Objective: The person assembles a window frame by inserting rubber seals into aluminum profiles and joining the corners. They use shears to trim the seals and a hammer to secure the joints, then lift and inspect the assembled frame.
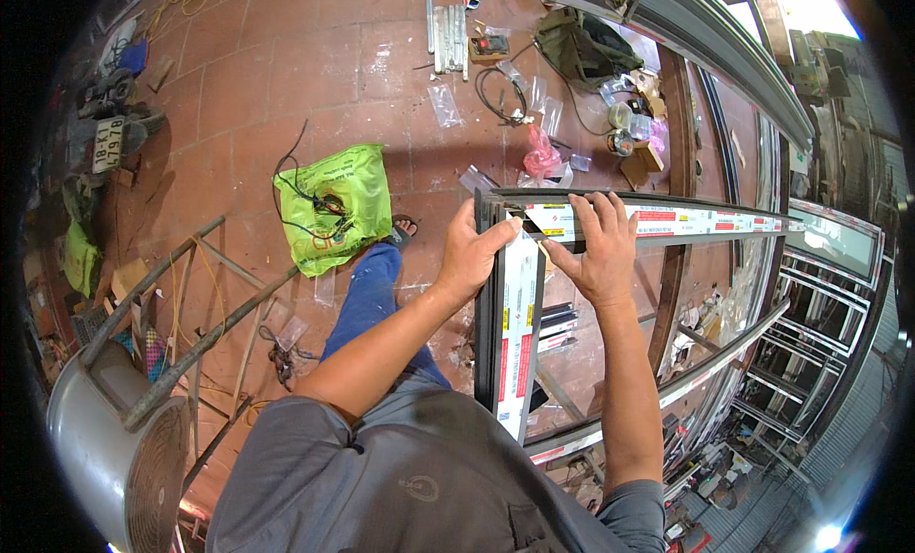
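Note:
A dark aluminium window frame (485, 353) with white, red and yellow protective film lies in front of me. Two of its profiles meet at a corner (515, 219) between my hands. My left hand (469, 256) is closed round the outer side of that corner, its thumb pressed on the face of the near-running profile. Over the profile that runs to the right, my right hand (600, 253) has its fingers bent across the top. Its thumb points to the inside of the corner. The undersides of both grips are hidden.
A green plastic bag (362, 186) with black cables lies on the tiled floor. Metal strips (447, 38), a dark bag (586, 48) and a pink bag (541, 154) lie farther off. A large grey fan (105, 448) stands near left, finished frames (810, 324) at right.

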`<action>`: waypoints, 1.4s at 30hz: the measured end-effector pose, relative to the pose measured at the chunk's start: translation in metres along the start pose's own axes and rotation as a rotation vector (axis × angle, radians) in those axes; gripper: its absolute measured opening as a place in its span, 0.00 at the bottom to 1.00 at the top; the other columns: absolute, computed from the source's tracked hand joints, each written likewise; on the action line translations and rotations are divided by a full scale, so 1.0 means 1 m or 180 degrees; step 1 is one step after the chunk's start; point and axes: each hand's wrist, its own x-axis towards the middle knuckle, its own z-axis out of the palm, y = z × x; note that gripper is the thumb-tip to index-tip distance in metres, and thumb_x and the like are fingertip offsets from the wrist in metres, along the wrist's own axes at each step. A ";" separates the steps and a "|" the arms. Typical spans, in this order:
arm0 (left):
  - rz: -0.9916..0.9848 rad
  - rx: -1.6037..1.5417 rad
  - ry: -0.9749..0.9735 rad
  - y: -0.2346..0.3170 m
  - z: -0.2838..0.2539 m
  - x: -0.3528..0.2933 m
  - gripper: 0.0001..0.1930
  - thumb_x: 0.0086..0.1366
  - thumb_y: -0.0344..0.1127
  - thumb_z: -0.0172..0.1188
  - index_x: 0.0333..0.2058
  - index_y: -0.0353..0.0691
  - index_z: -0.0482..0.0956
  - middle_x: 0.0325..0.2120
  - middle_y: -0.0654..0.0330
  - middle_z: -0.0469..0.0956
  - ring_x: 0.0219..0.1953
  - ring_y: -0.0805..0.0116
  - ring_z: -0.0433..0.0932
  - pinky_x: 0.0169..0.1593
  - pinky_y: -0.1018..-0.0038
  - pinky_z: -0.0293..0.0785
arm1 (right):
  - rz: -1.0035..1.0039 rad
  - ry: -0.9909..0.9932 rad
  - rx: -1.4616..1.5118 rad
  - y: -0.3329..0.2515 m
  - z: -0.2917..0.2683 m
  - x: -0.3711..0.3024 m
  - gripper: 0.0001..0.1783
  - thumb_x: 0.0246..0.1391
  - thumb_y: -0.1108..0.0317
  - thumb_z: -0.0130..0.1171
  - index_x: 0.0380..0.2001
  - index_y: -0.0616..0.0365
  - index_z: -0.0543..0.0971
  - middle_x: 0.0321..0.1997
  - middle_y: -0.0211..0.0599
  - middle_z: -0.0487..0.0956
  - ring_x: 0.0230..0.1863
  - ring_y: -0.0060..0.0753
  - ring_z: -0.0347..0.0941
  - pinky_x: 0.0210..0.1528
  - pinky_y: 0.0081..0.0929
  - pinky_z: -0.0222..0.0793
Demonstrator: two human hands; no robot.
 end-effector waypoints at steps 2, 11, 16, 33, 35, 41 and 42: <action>0.0012 -0.0073 0.0045 -0.001 0.002 0.000 0.15 0.70 0.34 0.67 0.50 0.34 0.75 0.36 0.60 0.83 0.34 0.74 0.82 0.40 0.75 0.80 | 0.0003 0.0007 -0.0005 -0.001 0.000 0.000 0.43 0.47 0.35 0.71 0.62 0.48 0.78 0.62 0.42 0.75 0.68 0.62 0.66 0.66 0.77 0.56; 0.0078 0.0087 0.0146 -0.001 0.004 -0.001 0.15 0.70 0.34 0.65 0.50 0.33 0.75 0.35 0.61 0.83 0.34 0.75 0.81 0.40 0.76 0.78 | 0.0059 0.0065 -0.0053 -0.007 0.003 -0.002 0.42 0.48 0.34 0.70 0.61 0.47 0.79 0.62 0.42 0.74 0.68 0.61 0.66 0.67 0.75 0.54; 0.0141 0.0053 0.0163 -0.015 -0.001 0.010 0.15 0.66 0.32 0.69 0.46 0.34 0.75 0.34 0.61 0.83 0.33 0.75 0.82 0.39 0.74 0.80 | 0.0086 0.0089 0.0016 -0.006 0.006 -0.002 0.43 0.49 0.36 0.70 0.64 0.47 0.77 0.63 0.44 0.73 0.69 0.62 0.65 0.68 0.76 0.53; 0.0307 -0.0154 -0.0152 -0.020 -0.005 0.021 0.16 0.65 0.33 0.70 0.46 0.35 0.75 0.35 0.62 0.83 0.35 0.75 0.81 0.40 0.73 0.78 | 0.0064 -0.0031 0.0240 -0.001 0.001 0.000 0.43 0.46 0.45 0.72 0.66 0.49 0.76 0.65 0.45 0.72 0.71 0.60 0.62 0.69 0.70 0.55; 0.0274 -0.0255 -0.0099 -0.017 -0.003 0.020 0.15 0.65 0.33 0.70 0.46 0.35 0.76 0.35 0.62 0.83 0.35 0.75 0.81 0.40 0.73 0.78 | 0.0072 0.0061 0.0177 -0.002 0.006 0.001 0.42 0.45 0.46 0.72 0.64 0.49 0.76 0.64 0.45 0.73 0.70 0.59 0.64 0.68 0.69 0.56; 0.0383 0.0060 0.0107 -0.017 -0.001 0.010 0.13 0.66 0.32 0.68 0.45 0.34 0.77 0.35 0.61 0.83 0.35 0.75 0.81 0.40 0.74 0.79 | 0.0055 0.0162 0.0043 -0.008 0.006 -0.002 0.42 0.42 0.48 0.73 0.62 0.52 0.77 0.61 0.46 0.75 0.68 0.59 0.67 0.69 0.65 0.56; 0.0409 0.0111 0.0135 -0.020 -0.001 0.011 0.13 0.66 0.31 0.68 0.46 0.34 0.76 0.35 0.60 0.83 0.35 0.75 0.82 0.40 0.74 0.79 | 0.0043 0.0209 0.0007 -0.009 0.009 -0.002 0.43 0.41 0.46 0.73 0.62 0.51 0.77 0.60 0.45 0.75 0.67 0.59 0.67 0.68 0.68 0.56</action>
